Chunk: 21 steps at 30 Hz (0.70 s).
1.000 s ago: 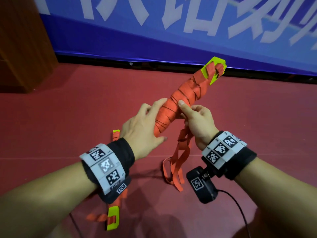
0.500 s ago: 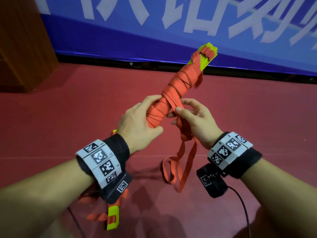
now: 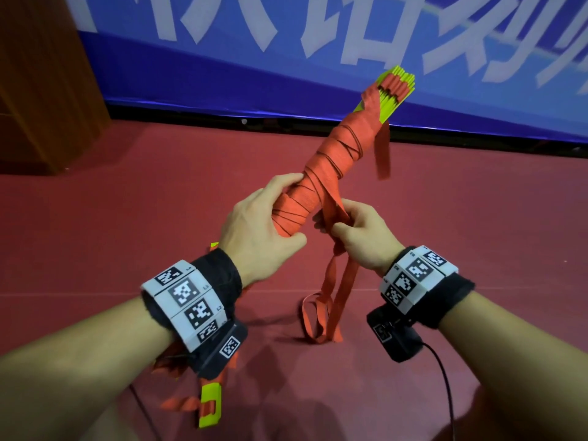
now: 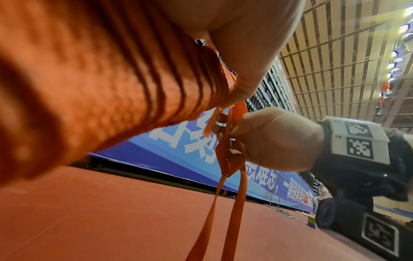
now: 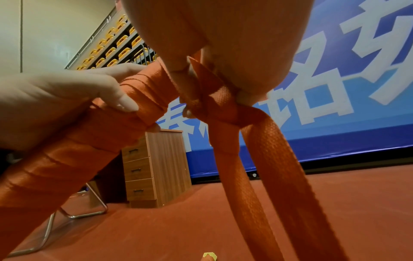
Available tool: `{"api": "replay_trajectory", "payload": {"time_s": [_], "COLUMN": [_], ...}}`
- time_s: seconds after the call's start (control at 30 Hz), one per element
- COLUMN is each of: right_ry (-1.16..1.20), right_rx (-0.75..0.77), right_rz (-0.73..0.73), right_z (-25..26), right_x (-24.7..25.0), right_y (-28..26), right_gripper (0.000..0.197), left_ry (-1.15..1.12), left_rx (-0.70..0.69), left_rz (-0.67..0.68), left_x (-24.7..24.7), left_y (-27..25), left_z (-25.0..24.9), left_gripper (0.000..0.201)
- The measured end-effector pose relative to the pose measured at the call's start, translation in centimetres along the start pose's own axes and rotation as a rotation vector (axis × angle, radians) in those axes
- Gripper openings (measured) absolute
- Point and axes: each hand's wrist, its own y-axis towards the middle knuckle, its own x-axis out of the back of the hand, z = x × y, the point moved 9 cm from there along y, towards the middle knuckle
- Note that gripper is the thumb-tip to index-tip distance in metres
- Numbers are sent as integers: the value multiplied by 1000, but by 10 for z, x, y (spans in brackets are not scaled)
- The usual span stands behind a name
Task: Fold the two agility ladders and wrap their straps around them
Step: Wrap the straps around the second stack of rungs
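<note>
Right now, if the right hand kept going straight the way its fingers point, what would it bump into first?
Probably the wrapped ladder bundle. The right hand pinches the loose strap beside the bundle's lower end, fingers aimed toward it and the left hand. Depth is unclear.

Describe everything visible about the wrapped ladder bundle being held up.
The ladder bundle is a long stack of yellow-green flat rungs, bound nearly end to end in orange woven strap. It is held off the red floor, tilted up and away to the right, rung ends bare at the top. The left hand grips its lower end; the right hand pinches the loose strap, whose tails hang to the floor. A short strap end dangles near the top.
</note>
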Motion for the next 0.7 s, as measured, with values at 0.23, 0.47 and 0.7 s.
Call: {"api": "replay_trajectory", "payload": {"time_s": [0.23, 0.47, 0.7], "right_ry": [-327, -138, -375], "right_rx": [33, -152, -23], "right_rz": [-78, -55, -60], "right_z": [0, -26, -20], "right_x": [3, 6, 13], "right_y": [1, 4, 8], "right_gripper": [24, 22, 24], "left_ry": [-18, -47, -108], "left_rx": [-12, -13, 18], "left_rz": [-2, -33, -2], "left_x": [1, 8, 6], "left_y": [-1, 4, 4], "left_z": [-2, 3, 12], "left_gripper": [77, 75, 72]}}
